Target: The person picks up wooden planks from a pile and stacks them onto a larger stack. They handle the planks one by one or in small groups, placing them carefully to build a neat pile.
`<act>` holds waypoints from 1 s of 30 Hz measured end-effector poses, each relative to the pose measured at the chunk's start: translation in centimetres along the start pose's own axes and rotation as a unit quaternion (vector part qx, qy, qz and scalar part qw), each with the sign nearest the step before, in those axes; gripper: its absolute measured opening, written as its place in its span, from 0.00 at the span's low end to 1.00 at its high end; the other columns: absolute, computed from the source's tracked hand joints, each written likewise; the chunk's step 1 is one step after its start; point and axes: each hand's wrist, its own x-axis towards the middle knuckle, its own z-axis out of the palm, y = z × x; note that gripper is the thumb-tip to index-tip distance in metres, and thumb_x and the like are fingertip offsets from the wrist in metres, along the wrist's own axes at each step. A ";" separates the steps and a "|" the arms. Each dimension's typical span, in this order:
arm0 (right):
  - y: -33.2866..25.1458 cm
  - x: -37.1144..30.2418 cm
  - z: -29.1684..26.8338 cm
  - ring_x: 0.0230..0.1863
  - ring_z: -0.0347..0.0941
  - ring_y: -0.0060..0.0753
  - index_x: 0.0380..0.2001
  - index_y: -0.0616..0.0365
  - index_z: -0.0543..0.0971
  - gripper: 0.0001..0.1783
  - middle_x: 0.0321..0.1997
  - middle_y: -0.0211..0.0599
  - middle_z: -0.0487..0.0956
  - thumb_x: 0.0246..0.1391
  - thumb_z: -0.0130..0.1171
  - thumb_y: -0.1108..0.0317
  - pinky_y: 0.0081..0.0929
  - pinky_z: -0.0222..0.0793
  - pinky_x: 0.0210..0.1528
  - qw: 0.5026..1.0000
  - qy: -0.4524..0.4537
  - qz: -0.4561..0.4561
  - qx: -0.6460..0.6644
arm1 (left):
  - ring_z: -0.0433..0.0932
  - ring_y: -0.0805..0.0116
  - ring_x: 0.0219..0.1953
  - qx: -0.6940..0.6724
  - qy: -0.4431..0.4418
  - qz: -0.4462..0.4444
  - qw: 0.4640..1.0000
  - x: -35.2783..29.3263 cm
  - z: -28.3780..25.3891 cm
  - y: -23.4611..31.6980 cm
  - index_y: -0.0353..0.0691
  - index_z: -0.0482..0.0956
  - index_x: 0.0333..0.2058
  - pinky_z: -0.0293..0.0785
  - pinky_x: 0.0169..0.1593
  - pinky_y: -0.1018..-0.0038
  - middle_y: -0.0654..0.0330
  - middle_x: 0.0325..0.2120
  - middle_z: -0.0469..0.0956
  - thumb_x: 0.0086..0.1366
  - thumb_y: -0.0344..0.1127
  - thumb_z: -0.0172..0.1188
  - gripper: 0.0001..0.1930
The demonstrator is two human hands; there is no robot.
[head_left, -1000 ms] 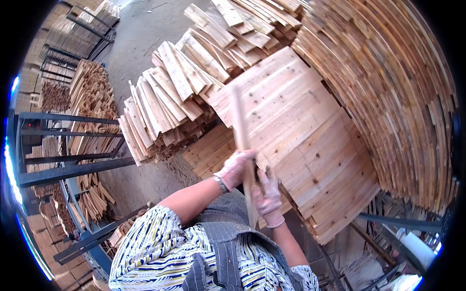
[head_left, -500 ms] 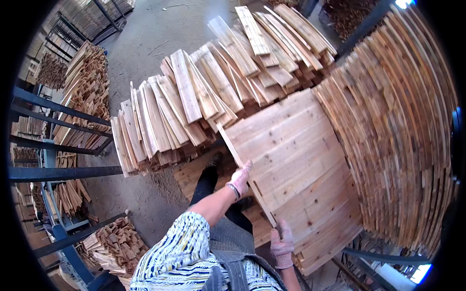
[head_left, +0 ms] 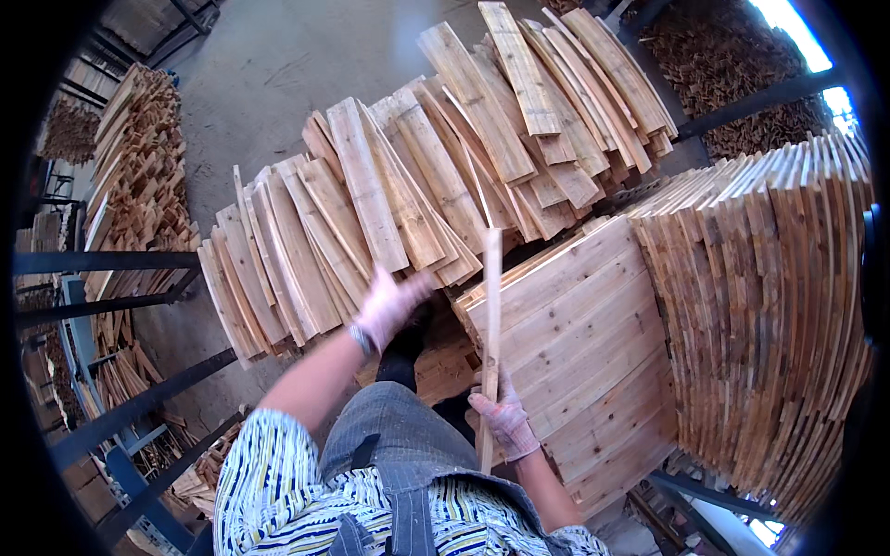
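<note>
A narrow wooden board (head_left: pixel 492 278) stands nearly edge-on to me in front of my body. My right hand (head_left: pixel 505 417), in a pale pink work glove, is closed around its lower part. My left hand (head_left: pixel 394 308), gloved alike and blurred by motion, is off the board with thumb and fingers apart, near the close ends of the loose planks (head_left: pixel 371 199). Beside the held board, to its right, lies a broad flat layer of boards (head_left: pixel 579 343) set edge to edge.
A tall, tight stack of thin boards (head_left: pixel 769 324) rises at the right. Dark metal bars (head_left: pixel 111 263) cross the left side. More piled wood (head_left: pixel 139 157) stands at the far left, and a heap of wood pieces (head_left: pixel 723 65) at the far right.
My left hand has let go of the board and moved left toward the loose planks. My right hand has drawn the board off the flat layer's edge, toward my body.
</note>
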 end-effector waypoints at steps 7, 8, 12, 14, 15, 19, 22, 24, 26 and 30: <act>1.6 -6.3 -1.4 0.46 0.68 0.25 0.74 0.59 0.45 0.60 0.52 0.30 0.68 0.46 0.73 0.69 0.22 0.72 0.46 0.975 0.185 -0.086 -0.089 | 0.28 0.41 0.75 0.107 0.278 -0.214 0.930 18.4 -5.1 8.9 0.40 0.29 0.73 0.40 0.72 0.41 0.39 0.73 0.30 0.42 0.76 0.69 0.76; 2.3 -7.8 -0.9 0.48 0.68 0.27 0.75 0.56 0.46 0.59 0.56 0.32 0.68 0.45 0.73 0.69 0.25 0.72 0.50 0.961 0.217 -0.115 -0.126 | 0.30 0.40 0.75 0.134 0.300 -0.239 0.914 18.4 -3.8 9.3 0.40 0.29 0.73 0.41 0.72 0.41 0.39 0.73 0.31 0.43 0.75 0.70 0.75; 1.0 -9.4 2.2 0.51 0.69 0.28 0.74 0.55 0.48 0.57 0.57 0.33 0.69 0.45 0.71 0.72 0.27 0.72 0.53 0.962 0.271 -0.019 0.003 | 0.38 0.39 0.75 0.183 0.375 -0.249 0.874 18.6 -2.7 11.4 0.41 0.31 0.73 0.45 0.72 0.44 0.38 0.73 0.35 0.45 0.70 0.71 0.72; 0.8 -9.1 2.2 0.50 0.68 0.26 0.75 0.57 0.47 0.58 0.58 0.33 0.69 0.45 0.70 0.75 0.24 0.71 0.53 0.963 0.269 -0.002 0.019 | 0.41 0.40 0.74 0.159 0.363 -0.218 0.891 17.7 -3.6 10.3 0.42 0.32 0.73 0.48 0.72 0.47 0.38 0.73 0.38 0.47 0.67 0.71 0.69; 0.8 -8.9 1.9 0.50 0.67 0.24 0.75 0.58 0.47 0.58 0.59 0.33 0.69 0.45 0.70 0.77 0.23 0.71 0.53 0.963 0.268 0.007 0.026 | 0.43 0.40 0.74 0.147 0.356 -0.204 0.900 17.7 -3.9 8.6 0.42 0.33 0.73 0.49 0.72 0.49 0.38 0.73 0.40 0.47 0.65 0.71 0.68; -1.6 -7.8 3.2 0.50 0.68 0.23 0.75 0.54 0.47 0.57 0.59 0.28 0.69 0.45 0.67 0.81 0.22 0.72 0.52 0.965 0.245 -0.050 0.073 | 0.58 0.52 0.71 0.088 0.370 -0.067 0.923 17.3 -9.0 2.5 0.39 0.35 0.73 0.60 0.70 0.64 0.41 0.69 0.55 0.50 0.48 0.73 0.62; -1.3 -6.5 3.3 0.51 0.67 0.22 0.75 0.52 0.46 0.58 0.59 0.29 0.69 0.45 0.67 0.81 0.23 0.73 0.52 0.962 0.258 -0.070 0.048 | 0.80 0.54 0.43 -0.185 0.339 -0.037 0.922 16.9 -10.7 1.6 0.34 0.47 0.68 0.79 0.48 0.61 0.47 0.47 0.77 0.48 0.33 0.72 0.53; -2.2 -6.1 3.4 0.58 0.67 0.30 0.75 0.60 0.46 0.59 0.64 0.37 0.67 0.44 0.71 0.76 0.28 0.71 0.58 0.964 0.259 -0.049 0.012 | 0.80 0.54 0.44 -0.189 0.340 -0.009 0.921 18.1 -12.4 -0.8 0.34 0.55 0.64 0.80 0.47 0.62 0.47 0.47 0.77 0.49 0.31 0.72 0.46; 0.2 -4.5 1.9 0.64 0.64 0.37 0.73 0.66 0.46 0.59 0.67 0.43 0.64 0.44 0.73 0.70 0.31 0.66 0.64 0.965 0.250 -0.081 -0.014 | 0.80 0.54 0.43 -0.230 0.258 0.019 0.938 18.0 -12.9 0.3 0.33 0.60 0.60 0.81 0.46 0.61 0.48 0.46 0.78 0.50 0.31 0.71 0.40; -3.5 -4.1 1.8 0.71 0.59 0.41 0.72 0.71 0.48 0.62 0.71 0.54 0.61 0.43 0.76 0.60 0.33 0.54 0.72 0.947 0.279 -0.095 -0.127 | 0.79 0.56 0.43 -0.278 0.054 0.061 0.957 14.2 -14.5 4.0 0.36 0.65 0.59 0.84 0.42 0.57 0.51 0.45 0.77 0.58 0.28 0.66 0.30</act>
